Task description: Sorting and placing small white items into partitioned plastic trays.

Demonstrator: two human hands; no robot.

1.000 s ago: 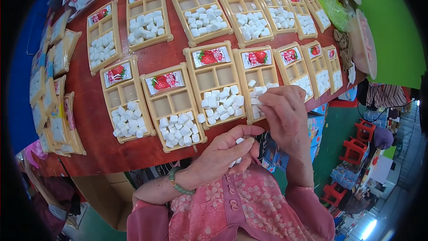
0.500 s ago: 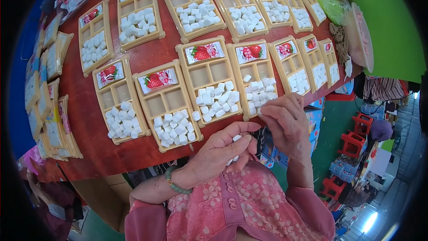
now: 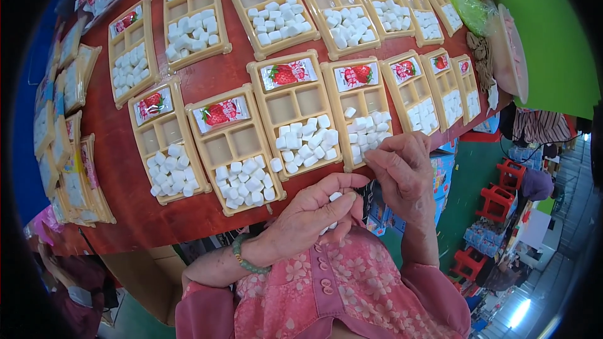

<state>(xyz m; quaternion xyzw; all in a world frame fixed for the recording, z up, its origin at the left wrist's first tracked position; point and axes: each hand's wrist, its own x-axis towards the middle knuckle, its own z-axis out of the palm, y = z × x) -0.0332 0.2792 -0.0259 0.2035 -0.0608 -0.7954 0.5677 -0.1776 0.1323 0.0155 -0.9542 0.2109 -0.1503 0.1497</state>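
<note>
White cubes (image 3: 333,204) sit cupped in the left hand (image 3: 314,213), whose fingers curl loosely around them just off the near edge of the red-brown surface (image 3: 125,213). One cube shows between the thumb and forefinger; others peek out below the palm. A green bead bracelet (image 3: 246,257) rings that wrist. The right hand (image 3: 402,172) hovers over the near end of a tan tray (image 3: 361,113), its fingers pinched narrow at the tray's lower rim among the white cubes there; whether they grip a cube I cannot tell.

That tray carries a strawberry-printed packet (image 3: 357,76) in its top compartment and cubes in the lower one. Just beside it on the left lies a similar tray (image 3: 295,119) with two bare middle compartments, then two more trays (image 3: 232,150) further left. A second row of filled trays (image 3: 273,9) runs along the far side. Pink flowered sleeves (image 3: 326,295) come in from below.
</note>
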